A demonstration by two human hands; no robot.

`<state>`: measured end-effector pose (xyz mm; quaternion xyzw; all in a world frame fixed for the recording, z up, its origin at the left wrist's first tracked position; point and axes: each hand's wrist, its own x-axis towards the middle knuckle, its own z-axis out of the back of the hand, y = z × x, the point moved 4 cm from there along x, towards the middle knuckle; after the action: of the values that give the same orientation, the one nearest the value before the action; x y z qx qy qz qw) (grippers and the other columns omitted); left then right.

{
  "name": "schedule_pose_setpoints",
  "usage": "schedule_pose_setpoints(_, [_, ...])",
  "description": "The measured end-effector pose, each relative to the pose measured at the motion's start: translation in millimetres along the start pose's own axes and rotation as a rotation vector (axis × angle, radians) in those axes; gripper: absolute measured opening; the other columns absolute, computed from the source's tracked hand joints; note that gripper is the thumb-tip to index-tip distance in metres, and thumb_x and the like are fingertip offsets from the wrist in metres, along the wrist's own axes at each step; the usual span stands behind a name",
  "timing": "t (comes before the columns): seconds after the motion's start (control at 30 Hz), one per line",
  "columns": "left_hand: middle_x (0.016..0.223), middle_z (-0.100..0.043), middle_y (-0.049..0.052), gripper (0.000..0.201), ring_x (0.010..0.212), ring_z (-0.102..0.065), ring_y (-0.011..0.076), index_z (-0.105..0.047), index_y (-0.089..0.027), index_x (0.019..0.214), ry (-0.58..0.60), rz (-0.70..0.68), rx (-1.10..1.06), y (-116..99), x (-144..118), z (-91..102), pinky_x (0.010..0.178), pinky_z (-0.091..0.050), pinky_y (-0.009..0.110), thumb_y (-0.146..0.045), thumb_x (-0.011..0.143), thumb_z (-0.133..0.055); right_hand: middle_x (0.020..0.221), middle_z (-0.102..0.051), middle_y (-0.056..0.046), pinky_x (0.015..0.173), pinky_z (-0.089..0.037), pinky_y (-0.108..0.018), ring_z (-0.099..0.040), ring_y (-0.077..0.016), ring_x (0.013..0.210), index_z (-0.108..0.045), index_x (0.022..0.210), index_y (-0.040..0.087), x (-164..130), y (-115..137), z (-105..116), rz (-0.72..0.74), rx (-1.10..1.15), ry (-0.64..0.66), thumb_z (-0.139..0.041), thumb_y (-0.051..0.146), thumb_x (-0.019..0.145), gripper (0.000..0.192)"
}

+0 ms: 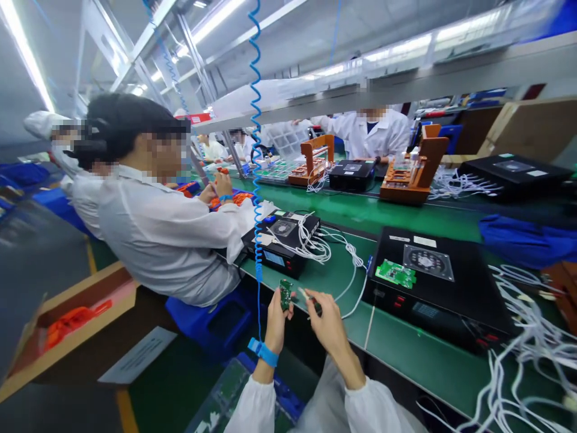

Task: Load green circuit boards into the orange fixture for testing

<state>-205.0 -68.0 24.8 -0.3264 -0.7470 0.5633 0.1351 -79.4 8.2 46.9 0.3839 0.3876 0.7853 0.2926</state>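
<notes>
Left hand [276,322], blue strap on wrist: fingers pinch small green circuit board [285,294] upright by lower edge, above green bench edge [406,355]. Right hand [328,322]: fingers pinch thin white-tipped tool [305,294], tip near board, contact unclear. Best brace wrists, grip board by edges only. Black box [444,288] sits right.

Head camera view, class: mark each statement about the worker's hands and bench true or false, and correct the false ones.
1. The left hand holds a small green circuit board. True.
2. The left wrist wears a red strap. False: the wrist strap is blue, joined to a blue coiled cord.
3. The right hand is empty. False: it holds a thin tool, pinched in its fingers.
4. A second green board lies on the black machine. True.
5. The bench surface is green. True.
</notes>
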Motion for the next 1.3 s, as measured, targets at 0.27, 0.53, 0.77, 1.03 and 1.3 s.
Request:
schedule_pose_setpoints(0.27, [0.091,-0.073,0.010,0.064,0.082,-0.069,0.0226,-0.067,-0.012,0.111,0.265,0.328,-0.254,6.9,-48.8,-54.4,0.070,-0.052,0.031,-0.069,0.084,-0.058,0.096,-0.070,-0.006,0.095,-0.049,-0.038,-0.060,-0.0209,0.102,-0.072,0.098,0.022,-38.2,36.5,42.3,0.026,0.192,-0.206,-0.061,0.029,0.096,0.012])
schedule_pose_setpoints(0.53, [0.100,-0.073,0.009,0.063,0.095,-0.069,0.0247,-0.065,-0.014,0.117,0.291,0.236,-0.221,2.4,-67.2,-76.3,0.081,-0.052,0.033,-0.067,0.083,-0.061,0.097,-0.067,-0.007,0.089,-0.051,-0.036,-0.058,-0.0216,0.106,-0.070,0.099,0.022,-47.4,35.7,58.8,-0.018,0.231,-0.262,-0.059,0.028,0.097,0.012])
schedule_pose_setpoints(0.77, [0.104,-0.073,0.011,0.066,0.097,-0.068,0.0244,-0.061,-0.015,0.128,0.321,0.188,-0.147,4.3,-73.3,-80.1,0.077,-0.053,0.031,-0.067,0.088,-0.054,0.096,-0.066,-0.006,0.088,-0.050,-0.034,-0.058,-0.0203,0.103,-0.070,0.099,0.022,-52.1,33.5,66.7,-0.006,0.243,-0.288,-0.060,0.025,0.097,0.011])
schedule_pose_setpoints(1.03, [0.109,-0.072,0.012,0.070,0.098,-0.067,0.0249,-0.062,-0.016,0.129,0.348,0.117,0.013,3.5,-74.9,-82.3,0.074,-0.053,0.030,-0.072,0.090,-0.046,0.095,-0.067,-0.006,0.087,-0.051,-0.035,-0.058,-0.0209,0.101,-0.072,0.100,0.023,-51.9,35.1,77.6,0.036,0.203,-0.294,-0.059,0.024,0.096,0.013])
schedule_pose_setpoints(1.3, [0.121,-0.070,0.014,0.077,0.103,-0.067,0.0275,-0.062,-0.016,0.132,0.315,0.000,0.354,-4.7,-82.4,-79.7,0.079,-0.055,0.032,-0.075,0.090,-0.034,0.090,-0.066,-0.005,0.083,-0.050,-0.034,-0.057,-0.0196,0.093,-0.070,0.115,0.023,-54.3,40.2,83.1,0.056,0.168,-0.184,-0.051,0.022,0.099,0.025])
